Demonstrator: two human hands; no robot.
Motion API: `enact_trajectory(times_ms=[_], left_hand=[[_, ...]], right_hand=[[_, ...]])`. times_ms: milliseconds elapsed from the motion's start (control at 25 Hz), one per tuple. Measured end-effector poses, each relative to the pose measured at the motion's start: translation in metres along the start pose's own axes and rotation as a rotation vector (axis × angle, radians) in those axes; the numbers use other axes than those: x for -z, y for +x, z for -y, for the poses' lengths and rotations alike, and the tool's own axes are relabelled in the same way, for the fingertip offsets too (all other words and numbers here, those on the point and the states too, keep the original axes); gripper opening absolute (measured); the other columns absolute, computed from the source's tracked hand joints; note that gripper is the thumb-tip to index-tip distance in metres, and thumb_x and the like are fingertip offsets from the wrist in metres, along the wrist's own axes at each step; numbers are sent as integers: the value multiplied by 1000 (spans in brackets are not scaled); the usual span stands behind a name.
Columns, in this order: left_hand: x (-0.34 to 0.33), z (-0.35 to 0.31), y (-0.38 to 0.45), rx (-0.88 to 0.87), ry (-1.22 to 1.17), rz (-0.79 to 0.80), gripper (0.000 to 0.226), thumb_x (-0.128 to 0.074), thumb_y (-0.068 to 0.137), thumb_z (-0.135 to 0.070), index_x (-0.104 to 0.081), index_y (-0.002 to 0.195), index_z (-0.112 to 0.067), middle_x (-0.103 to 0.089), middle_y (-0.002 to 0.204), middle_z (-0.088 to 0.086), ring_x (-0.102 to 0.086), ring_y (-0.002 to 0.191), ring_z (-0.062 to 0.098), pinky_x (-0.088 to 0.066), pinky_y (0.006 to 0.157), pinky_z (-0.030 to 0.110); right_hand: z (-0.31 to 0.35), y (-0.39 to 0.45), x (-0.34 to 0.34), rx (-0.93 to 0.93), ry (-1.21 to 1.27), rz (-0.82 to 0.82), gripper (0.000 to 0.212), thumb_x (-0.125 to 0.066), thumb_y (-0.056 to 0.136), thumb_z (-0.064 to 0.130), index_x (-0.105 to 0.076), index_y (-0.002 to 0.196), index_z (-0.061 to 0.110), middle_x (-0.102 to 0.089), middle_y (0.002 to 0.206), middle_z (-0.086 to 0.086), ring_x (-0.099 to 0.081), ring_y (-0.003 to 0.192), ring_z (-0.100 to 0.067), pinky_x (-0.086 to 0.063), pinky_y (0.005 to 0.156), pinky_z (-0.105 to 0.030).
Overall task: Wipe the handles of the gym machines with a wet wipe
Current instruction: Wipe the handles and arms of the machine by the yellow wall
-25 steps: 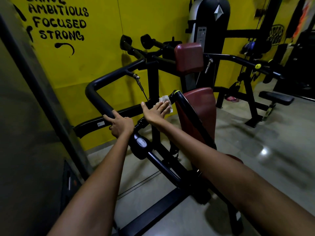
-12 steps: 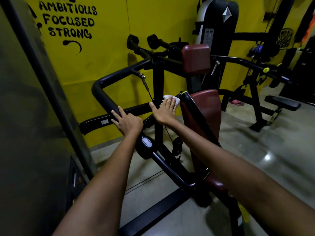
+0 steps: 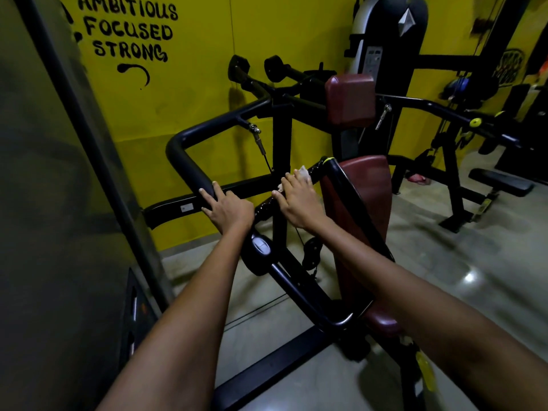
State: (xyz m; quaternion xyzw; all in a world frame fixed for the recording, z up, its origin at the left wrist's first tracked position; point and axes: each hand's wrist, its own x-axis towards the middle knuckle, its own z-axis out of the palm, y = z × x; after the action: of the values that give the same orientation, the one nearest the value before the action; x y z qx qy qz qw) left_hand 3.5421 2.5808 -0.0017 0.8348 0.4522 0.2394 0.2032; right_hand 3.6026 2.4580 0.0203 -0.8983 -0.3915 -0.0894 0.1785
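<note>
Our left hand (image 3: 228, 209) rests on the thick black lever arm (image 3: 189, 170), fingers spread and fairly straight over its padded bend, bracing rather than gripping. To its right, our right hand (image 3: 299, 200) lies on the ribbed black handle (image 3: 315, 170), fingers laid forward and pressing the wet wipe (image 3: 302, 173) flat against it; only 1 white corner shows past the fingertips. We judge the wipe light, limp and damp, best held under flat fingers and wrapped round the grip. The handle itself looks rigid and fixed, beside the maroon seat pad (image 3: 364, 191).
</note>
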Motion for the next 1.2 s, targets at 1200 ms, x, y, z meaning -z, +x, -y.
enact_trajectory(times_ms=[1200], left_hand=[[0, 5, 2, 9, -82, -48, 58, -48, 89, -19, -30, 142, -4, -9, 158, 7, -2, 145, 30, -11, 116, 46]], right_hand=[[8, -33, -13, 352, -285, 204, 74, -47, 92, 14, -1, 149, 11, 2, 157, -8, 5, 145, -20, 5, 116, -28]])
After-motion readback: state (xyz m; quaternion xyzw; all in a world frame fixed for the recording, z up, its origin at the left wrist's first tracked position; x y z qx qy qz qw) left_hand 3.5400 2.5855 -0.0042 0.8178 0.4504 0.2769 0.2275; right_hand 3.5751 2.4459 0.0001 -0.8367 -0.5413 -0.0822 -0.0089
